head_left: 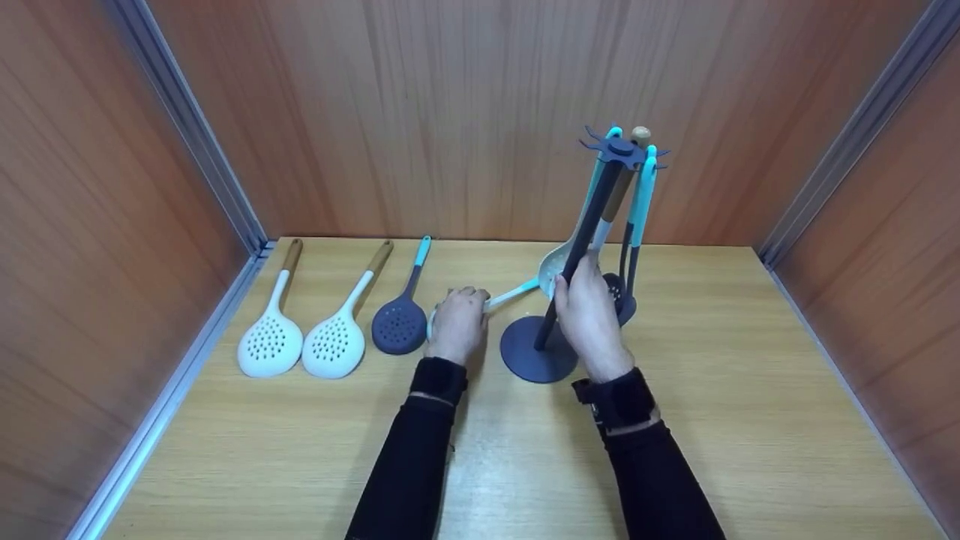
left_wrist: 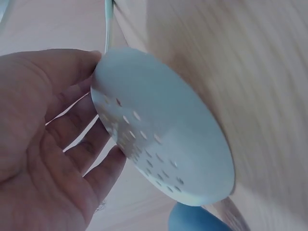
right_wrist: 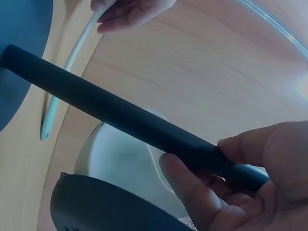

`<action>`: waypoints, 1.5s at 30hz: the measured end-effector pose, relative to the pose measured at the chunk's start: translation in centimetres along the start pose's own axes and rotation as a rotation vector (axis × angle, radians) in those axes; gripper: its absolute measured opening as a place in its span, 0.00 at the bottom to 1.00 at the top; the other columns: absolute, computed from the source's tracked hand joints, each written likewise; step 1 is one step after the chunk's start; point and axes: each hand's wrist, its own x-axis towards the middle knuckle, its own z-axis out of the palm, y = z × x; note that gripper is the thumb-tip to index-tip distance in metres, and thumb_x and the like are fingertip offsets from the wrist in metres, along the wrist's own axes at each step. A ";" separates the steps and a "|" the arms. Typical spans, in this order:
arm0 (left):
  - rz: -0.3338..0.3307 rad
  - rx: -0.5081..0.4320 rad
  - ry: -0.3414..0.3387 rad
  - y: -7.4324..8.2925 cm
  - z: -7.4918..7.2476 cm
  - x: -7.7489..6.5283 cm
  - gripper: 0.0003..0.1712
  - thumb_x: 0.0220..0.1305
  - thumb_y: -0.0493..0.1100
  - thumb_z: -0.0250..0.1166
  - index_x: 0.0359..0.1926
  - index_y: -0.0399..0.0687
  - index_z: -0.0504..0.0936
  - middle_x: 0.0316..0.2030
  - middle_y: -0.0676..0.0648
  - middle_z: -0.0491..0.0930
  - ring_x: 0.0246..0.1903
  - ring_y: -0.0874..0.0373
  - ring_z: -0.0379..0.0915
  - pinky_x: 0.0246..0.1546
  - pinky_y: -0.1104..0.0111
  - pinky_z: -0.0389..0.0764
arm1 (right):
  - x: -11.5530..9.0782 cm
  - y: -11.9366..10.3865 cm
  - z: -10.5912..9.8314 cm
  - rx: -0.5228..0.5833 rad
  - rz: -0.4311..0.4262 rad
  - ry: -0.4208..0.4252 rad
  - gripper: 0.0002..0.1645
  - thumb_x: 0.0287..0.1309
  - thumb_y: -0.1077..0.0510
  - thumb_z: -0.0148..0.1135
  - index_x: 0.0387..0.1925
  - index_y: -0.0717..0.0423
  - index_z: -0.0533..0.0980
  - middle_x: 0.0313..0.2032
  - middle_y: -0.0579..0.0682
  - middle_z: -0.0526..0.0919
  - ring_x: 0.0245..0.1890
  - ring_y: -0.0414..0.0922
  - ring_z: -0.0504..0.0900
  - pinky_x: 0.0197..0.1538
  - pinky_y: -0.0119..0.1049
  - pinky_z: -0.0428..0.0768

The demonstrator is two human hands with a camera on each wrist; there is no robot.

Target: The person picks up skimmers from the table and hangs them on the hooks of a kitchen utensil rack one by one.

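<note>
The stand, about midway between the side edges of the table, bears hanging utensils, the right hand gripping it. Just left, the left hand pinches a pale skimmer, a wood-grain wall behind

Dark round-based utensil stand right of white turquoise-handled skimmer; dark turquoise-handled skimmer farther left; two white brown-handled skimmers leftmost.

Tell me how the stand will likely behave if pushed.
The stand may tip if pushed near the top, being tall above a round base. The utensils could make it top-heavy and would probably swing, since they hang from its hooks. The slim pole looks straight, so it is likely stiff.
</note>
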 end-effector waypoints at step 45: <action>-0.064 -0.092 0.101 -1.0 -2.0 0.0 0.16 0.57 0.41 0.64 0.48 0.55 0.84 0.40 0.52 0.80 0.40 0.53 0.75 0.31 0.57 0.79 | -0.2 0.3 -0.4 -0.045 -0.058 -0.006 0.28 0.66 0.59 0.55 0.63 0.63 0.59 0.45 0.58 0.75 0.40 0.51 0.82 0.37 0.44 0.83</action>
